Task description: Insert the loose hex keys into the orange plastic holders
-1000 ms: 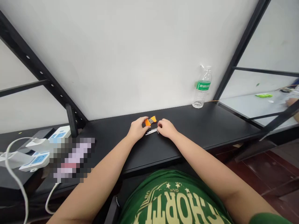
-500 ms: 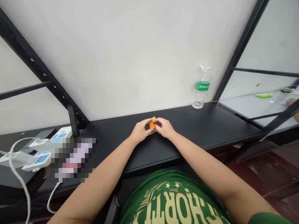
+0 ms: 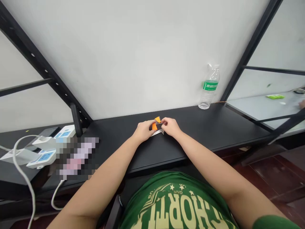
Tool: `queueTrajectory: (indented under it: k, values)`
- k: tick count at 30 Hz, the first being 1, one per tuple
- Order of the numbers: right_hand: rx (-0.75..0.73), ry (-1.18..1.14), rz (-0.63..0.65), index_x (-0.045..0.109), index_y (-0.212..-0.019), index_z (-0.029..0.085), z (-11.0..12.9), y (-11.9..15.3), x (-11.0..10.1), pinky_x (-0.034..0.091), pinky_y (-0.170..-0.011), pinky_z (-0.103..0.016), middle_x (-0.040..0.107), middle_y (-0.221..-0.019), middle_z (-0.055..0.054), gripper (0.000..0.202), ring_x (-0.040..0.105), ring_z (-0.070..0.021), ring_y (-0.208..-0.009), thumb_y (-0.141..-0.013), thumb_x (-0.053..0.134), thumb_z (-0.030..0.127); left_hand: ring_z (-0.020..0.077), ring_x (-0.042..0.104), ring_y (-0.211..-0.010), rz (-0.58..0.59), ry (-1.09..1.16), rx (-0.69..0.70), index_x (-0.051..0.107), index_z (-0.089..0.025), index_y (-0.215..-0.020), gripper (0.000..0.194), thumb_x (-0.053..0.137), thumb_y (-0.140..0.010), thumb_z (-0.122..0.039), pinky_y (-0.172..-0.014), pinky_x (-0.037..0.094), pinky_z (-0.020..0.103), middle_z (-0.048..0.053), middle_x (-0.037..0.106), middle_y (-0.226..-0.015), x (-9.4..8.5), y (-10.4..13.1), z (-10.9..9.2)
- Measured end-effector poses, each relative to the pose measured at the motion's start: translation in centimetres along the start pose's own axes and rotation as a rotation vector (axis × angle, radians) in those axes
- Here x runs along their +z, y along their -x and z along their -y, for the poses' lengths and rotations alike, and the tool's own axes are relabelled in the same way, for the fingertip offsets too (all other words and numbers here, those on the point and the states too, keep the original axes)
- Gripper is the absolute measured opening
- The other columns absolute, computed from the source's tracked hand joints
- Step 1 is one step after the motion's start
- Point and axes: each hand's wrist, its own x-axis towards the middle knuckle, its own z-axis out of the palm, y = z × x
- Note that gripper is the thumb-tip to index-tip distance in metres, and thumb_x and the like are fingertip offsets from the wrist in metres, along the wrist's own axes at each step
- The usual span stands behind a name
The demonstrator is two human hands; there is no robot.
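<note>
A small orange piece with black-and-white striped edges point(image 3: 154, 126) is between the thumb and fingers of my left hand point(image 3: 143, 131), over the black desktop. It looks like folded card or a small packet, but its kind is not clear. My right hand point(image 3: 171, 126) is closed in a pinch just to the right of it. What those fingertips hold is hidden or too small to make out. Thin whitish strips point(image 3: 157, 132) show below the orange piece, between the two hands.
A clear water bottle with a green label point(image 3: 209, 87) stands against the wall on the black desk point(image 3: 114, 140). Power strips point(image 3: 44, 157) with plugs and a white cable point(image 3: 22, 171) lie at left, beside a blurred-out phone-like object point(image 3: 78, 157). Black frame posts flank both sides.
My right hand has moved slightly right, away from my left. More of the orange piece and the whitish strips shows between them. The whole view has shifted a little.
</note>
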Motion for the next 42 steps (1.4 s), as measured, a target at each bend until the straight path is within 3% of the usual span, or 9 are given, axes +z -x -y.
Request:
queueTrajectory:
  k: [4,10,16,23,33,42]
  values:
    - [0.024,0.062,0.028,0.073,-0.092,0.019,-0.5,-0.1,-0.3,0.047,-0.075,-0.029,0.072,-0.086,-0.003,0.025,0.063,-0.0184,-0.080,-0.077,0.057,0.007,0.0259,0.070,-0.115,-0.025,0.043,-0.030,0.067,-0.028,-0.131,0.053,0.076,-0.079,-0.027,-0.106,0.052,0.037,0.002,0.073,-0.130,-0.4,0.0,0.4]
    - [-0.095,0.117,0.152,0.076,-0.083,0.020,-0.5,0.4,-0.3,0.047,-0.083,-0.030,0.069,-0.095,-0.005,0.018,0.062,-0.0194,-0.091,-0.081,0.061,0.011,0.0248,0.070,-0.117,-0.069,0.141,-0.088,0.067,-0.027,-0.130,0.052,0.075,-0.079,-0.029,-0.106,0.053,0.036,0.001,0.074,-0.128,-0.7,-0.1,0.8]
    - [-0.205,0.128,0.257,0.077,-0.098,0.026,0.0,1.2,-0.5,0.046,-0.096,-0.039,0.068,-0.112,-0.004,0.019,0.058,-0.0249,-0.107,-0.080,0.071,0.021,0.0254,0.070,-0.117,-0.046,0.217,-0.082,0.068,-0.026,-0.128,0.051,0.077,-0.078,-0.031,-0.106,0.054,0.037,0.003,0.075,-0.126,-0.7,0.1,0.3]
    - [-0.170,0.107,0.225,0.076,-0.097,0.020,0.1,1.0,-0.9,0.048,-0.082,-0.028,0.070,-0.102,-0.005,0.025,0.062,-0.0162,-0.088,-0.085,0.059,0.006,0.0253,0.070,-0.118,-0.050,0.233,-0.077,0.068,-0.027,-0.127,0.050,0.077,-0.078,-0.032,-0.107,0.054,0.038,0.002,0.075,-0.126,-0.6,0.1,0.5]
    - [-0.170,0.228,0.247,0.074,-0.075,0.019,0.4,0.9,-1.8,0.043,-0.074,-0.029,0.067,-0.086,-0.006,0.018,0.059,-0.0179,-0.078,-0.084,0.064,0.007,0.0253,0.069,-0.118,-0.030,0.225,-0.100,0.068,-0.027,-0.129,0.053,0.078,-0.078,-0.030,-0.107,0.053,0.039,0.002,0.074,-0.127,-0.4,0.1,0.6]
    - [-0.215,0.284,0.242,0.070,-0.085,0.020,0.3,1.4,-2.3,0.041,-0.072,-0.028,0.064,-0.090,-0.005,0.012,0.056,-0.0175,-0.078,-0.085,0.065,0.009,0.0254,0.070,-0.115,-0.045,0.240,-0.071,0.069,-0.025,-0.127,0.051,0.079,-0.077,-0.030,-0.107,0.053,0.038,0.003,0.075,-0.125,-0.2,0.0,0.5]
